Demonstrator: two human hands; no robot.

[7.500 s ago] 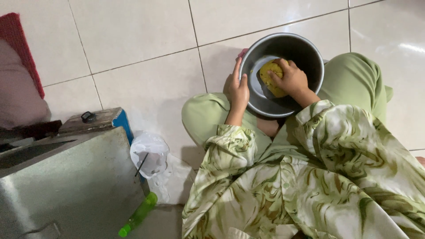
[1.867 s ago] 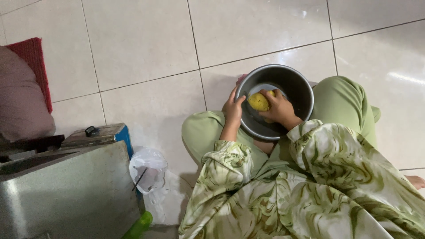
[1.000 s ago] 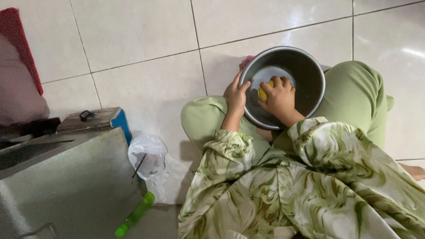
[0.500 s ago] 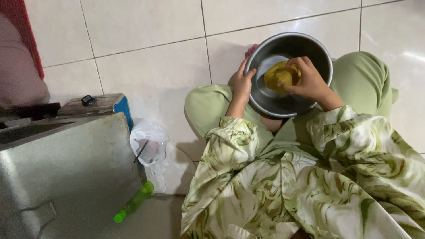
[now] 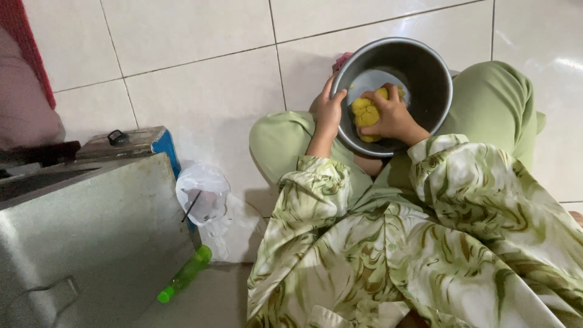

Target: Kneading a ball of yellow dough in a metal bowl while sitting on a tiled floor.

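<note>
Yellow dough lump [image 5: 366, 113] sits low in round grey metal bowl [image 5: 425, 64], left of centre. Right hand [image 5: 392, 115] grip closed over it; left hand [image 5: 330, 111] clasps near rim, just beside.

A pale, glossy tiled floor [image 5: 182, 54] with thin dark grout lines filled the upper part of the view. A large dull grey metal box [image 5: 91, 231] with a wire handle sat at lower left. Behind it stood a flat metal tin with a blue side [image 5: 136, 143] and a small black knob on top. A crumpled clear plastic bag [image 5: 203, 194] lay just beside the box, and a green plastic bottle [image 5: 185, 274] lay tilted on the floor below it. A pinkish cushion with red trim [image 5: 27, 103] showed at the left edge.
</note>
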